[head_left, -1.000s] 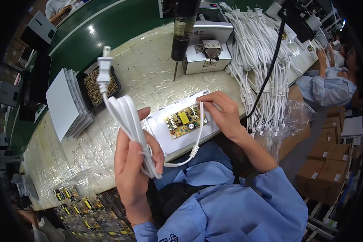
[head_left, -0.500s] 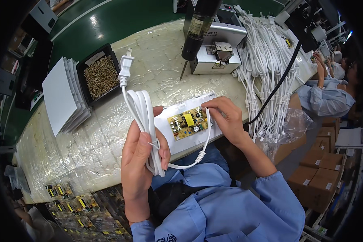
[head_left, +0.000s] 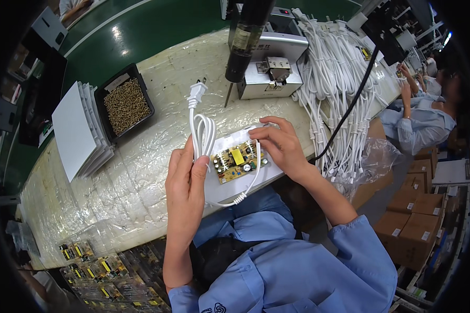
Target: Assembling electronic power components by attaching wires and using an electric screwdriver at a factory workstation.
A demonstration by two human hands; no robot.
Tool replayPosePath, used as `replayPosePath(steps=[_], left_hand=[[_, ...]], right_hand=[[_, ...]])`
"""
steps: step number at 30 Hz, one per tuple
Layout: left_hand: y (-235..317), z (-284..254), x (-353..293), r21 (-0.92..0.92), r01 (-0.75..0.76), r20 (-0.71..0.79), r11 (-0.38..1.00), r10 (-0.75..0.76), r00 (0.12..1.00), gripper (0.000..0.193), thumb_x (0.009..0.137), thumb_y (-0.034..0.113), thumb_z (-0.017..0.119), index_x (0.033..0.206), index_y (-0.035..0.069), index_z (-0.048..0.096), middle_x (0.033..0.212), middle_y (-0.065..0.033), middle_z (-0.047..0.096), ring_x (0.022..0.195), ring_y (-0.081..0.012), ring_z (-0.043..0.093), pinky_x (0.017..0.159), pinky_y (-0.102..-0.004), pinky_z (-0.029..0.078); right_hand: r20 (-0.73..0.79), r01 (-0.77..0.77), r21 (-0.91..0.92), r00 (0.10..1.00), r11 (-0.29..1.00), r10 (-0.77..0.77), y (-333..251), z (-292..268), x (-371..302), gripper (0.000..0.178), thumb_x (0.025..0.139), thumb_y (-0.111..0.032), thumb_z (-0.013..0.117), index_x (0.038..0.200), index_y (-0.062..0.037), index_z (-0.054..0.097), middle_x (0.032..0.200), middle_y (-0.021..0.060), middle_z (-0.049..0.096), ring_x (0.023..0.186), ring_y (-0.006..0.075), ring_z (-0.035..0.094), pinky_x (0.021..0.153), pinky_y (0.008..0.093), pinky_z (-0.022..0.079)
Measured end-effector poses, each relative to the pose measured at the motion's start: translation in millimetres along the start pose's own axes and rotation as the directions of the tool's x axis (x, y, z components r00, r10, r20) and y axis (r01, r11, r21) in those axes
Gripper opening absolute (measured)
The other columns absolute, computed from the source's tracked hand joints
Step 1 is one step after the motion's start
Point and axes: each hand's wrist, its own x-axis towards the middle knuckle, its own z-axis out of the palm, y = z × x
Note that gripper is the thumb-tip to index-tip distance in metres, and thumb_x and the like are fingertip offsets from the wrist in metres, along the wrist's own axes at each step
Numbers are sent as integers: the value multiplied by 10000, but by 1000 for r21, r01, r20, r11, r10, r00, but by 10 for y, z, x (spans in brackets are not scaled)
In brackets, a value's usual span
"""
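My left hand [head_left: 187,175] is closed round a coiled white power cord [head_left: 204,136], with its plug sticking up beyond the fingers. The cord's free end runs under the hand, past a ribbed strain relief [head_left: 239,198], and up to my right hand [head_left: 278,146]. There my right thumb and fingers pinch the cord end at the upper right corner of a circuit board [head_left: 228,169]. The board carries a yellow transformer and several capacitors, and lies in a white tray-like casing [head_left: 214,194] at the table edge. My fingers hide the cord's tip.
A black bin of screws [head_left: 126,106] stands at the left, beside stacked white panels [head_left: 78,133]. An electric screwdriver [head_left: 244,47] hangs in front of a silver machine [head_left: 271,78]. Many white cords [head_left: 339,78] lie at the right. More boards [head_left: 107,266] sit lower left.
My left hand has brought the coiled cord forward and turned it, so the plug now stands farther right. My right hand still pinches the cord end over the board, its fingers more bunched.
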Motion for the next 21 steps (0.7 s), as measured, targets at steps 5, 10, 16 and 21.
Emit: replayPosePath(steps=[5,10,16,21], left_hand=[[232,237,-53,178,-107,43,978,101,994,389,999,121,540,1363,-16,535,921,-78,475,814,-167,491,744,-291,426],[626,399,-155,454,-324,290,830,207,935,415,907,58,628,1321,46,599,940,-131,568,867,-308,543,814,-369,448],[1096,423,-222,273,-402,513,874,221,829,435,859,21,651,1292,60,634,1058,-111,624,916,-293,557,861,-361,444],[1065,363,-386,-20,-286,127,958,286,950,434,986,260,539,1297,-38,584,1139,-155,623,1061,-243,582,975,-363,437]], right_hand=[[-49,122,-224,990,967,-136,-91,-303,-21,247,722,-21,719,957,-95,706,1170,49,672,1144,294,571,946,409,449],[27,437,-395,885,808,-466,-176,-830,-119,87,769,-174,675,853,-164,696,1379,108,569,1289,288,498,1071,443,378],[106,525,-135,851,840,-514,-382,-1677,-355,74,809,-136,646,869,-94,652,1211,149,660,1054,281,652,954,433,496],[-48,224,-79,973,971,-228,-453,-2694,-538,163,799,-43,696,949,-70,639,1173,148,662,1029,299,643,926,423,483]])
